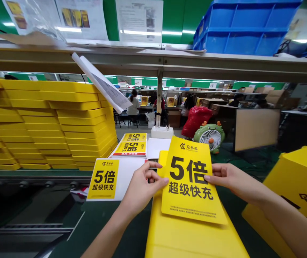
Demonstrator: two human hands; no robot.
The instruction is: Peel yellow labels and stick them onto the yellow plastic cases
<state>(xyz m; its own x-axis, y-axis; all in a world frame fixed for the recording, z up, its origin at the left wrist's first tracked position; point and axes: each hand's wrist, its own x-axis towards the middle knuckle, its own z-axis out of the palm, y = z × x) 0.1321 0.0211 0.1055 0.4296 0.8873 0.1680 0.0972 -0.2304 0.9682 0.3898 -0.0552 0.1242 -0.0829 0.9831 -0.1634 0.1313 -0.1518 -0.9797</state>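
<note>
Both my hands hold a yellow sticker sheet (189,179) with black print, tilted over a flat yellow box (188,236) lying in front of me. My left hand (142,186) pinches the sheet's left edge between thumb and fingers. My right hand (230,179) grips its right edge. Left of my hands lies a white backing sheet (126,177) that carries another yellow sticker (103,179). A stack of printed yellow labels (132,145) sits just behind it.
Tall stacks of flat yellow boxes (48,125) fill the left side. A yellow carton (301,186) stands at the right. A small green fan (209,136) and a red bag (196,120) sit behind. A shelf (169,62) with a blue crate (244,28) runs overhead. People sit at far tables.
</note>
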